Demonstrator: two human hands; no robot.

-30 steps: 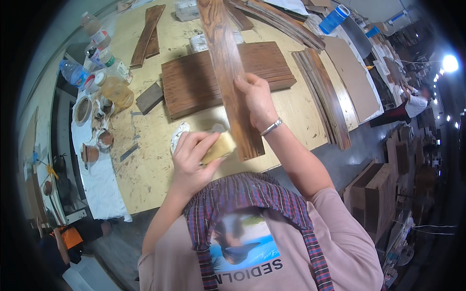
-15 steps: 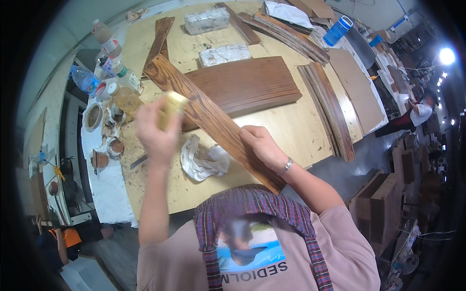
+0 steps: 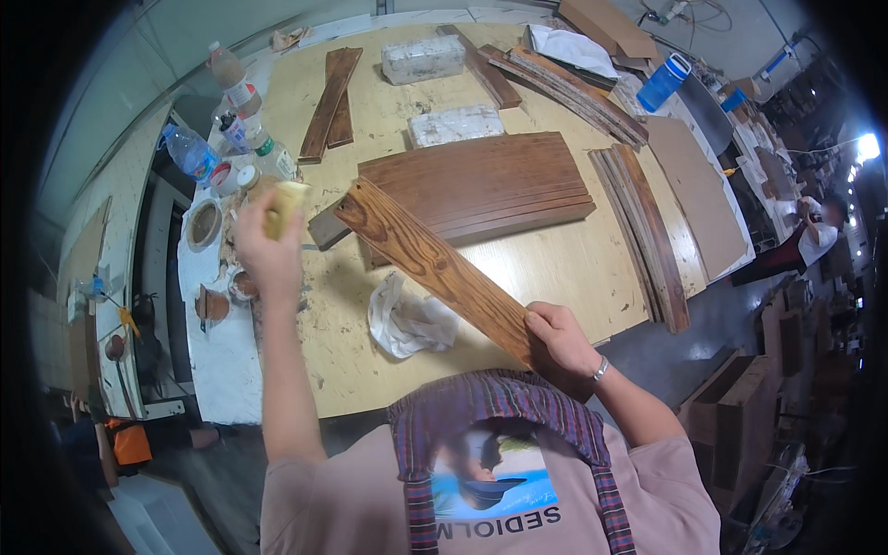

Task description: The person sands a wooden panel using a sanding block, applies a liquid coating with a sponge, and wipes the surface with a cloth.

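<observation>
My right hand [image 3: 562, 340] is closed round the near end of a long brown board [image 3: 442, 270] with dark wavy grain. The board slants away to the far left, its far end over a corner of a thick brown wooden panel [image 3: 486, 185]. Left of that end, my left hand [image 3: 266, 245] grips a yellow sponge-like block [image 3: 289, 205], slightly blurred and apart from the board. A crumpled white cloth [image 3: 407, 319] lies on the table below the board. Beside the panel's left corner a dark block end [image 3: 328, 228] shows, partly hidden.
Bottles, a jar [image 3: 248, 178] and small bowls [image 3: 203, 224] crowd the table's left side. Two crossed boards [image 3: 333, 106] lie at the far left. Wrapped white blocks [image 3: 424, 61] sit behind the panel. Strips of wood [image 3: 643, 240] and a blue bottle [image 3: 662, 85] stand to the right.
My left hand with the yellow block has moved left, away from the board. The board has come nearer to me and to the right, with my right hand now by its near end.
</observation>
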